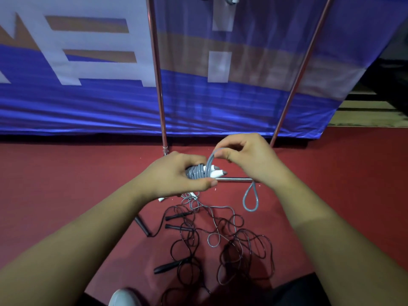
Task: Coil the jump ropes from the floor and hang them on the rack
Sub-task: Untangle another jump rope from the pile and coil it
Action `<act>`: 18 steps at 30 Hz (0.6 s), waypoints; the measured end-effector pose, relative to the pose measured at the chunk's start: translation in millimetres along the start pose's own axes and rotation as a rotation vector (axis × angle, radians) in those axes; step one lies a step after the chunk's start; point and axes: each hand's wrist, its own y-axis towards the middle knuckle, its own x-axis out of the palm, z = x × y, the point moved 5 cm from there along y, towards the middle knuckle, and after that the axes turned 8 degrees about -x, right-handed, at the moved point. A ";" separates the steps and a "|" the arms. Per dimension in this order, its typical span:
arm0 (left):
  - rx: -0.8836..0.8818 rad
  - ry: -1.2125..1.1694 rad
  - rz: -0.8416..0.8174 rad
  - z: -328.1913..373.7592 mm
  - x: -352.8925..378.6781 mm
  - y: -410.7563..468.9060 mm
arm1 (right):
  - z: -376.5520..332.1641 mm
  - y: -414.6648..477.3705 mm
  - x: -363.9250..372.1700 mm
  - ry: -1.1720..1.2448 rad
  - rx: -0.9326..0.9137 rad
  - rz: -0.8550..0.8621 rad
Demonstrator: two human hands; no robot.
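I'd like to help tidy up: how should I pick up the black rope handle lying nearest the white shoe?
Grip the slim black rope handle round its middle, coming from above and the left. It lies flat on the red floor, a rigid bar with its left end free, while its right end runs into the tangled black cords.

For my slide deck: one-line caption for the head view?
Left hand grips a coiled grey rope while right hand pinches its loop; black ropes lie tangled on the floor.
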 end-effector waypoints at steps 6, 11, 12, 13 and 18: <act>0.005 -0.622 -0.074 4.7 -2.5 -6.5 | 4.2 -3.7 12.0 0.101 0.103 -0.099; -0.143 -1.128 0.015 -1.5 -7.6 1.3 | 8.3 -4.8 18.5 0.080 0.144 -0.165; -0.161 -1.228 0.010 -1.4 -7.9 2.5 | 10.2 -5.0 18.1 0.047 0.154 -0.176; -0.164 -1.288 0.010 -1.3 -8.6 3.3 | 12.5 -5.5 18.0 0.029 0.164 -0.187; -0.088 -1.357 0.030 -6.9 -16.4 4.5 | 16.1 -9.7 21.9 0.074 0.170 -0.214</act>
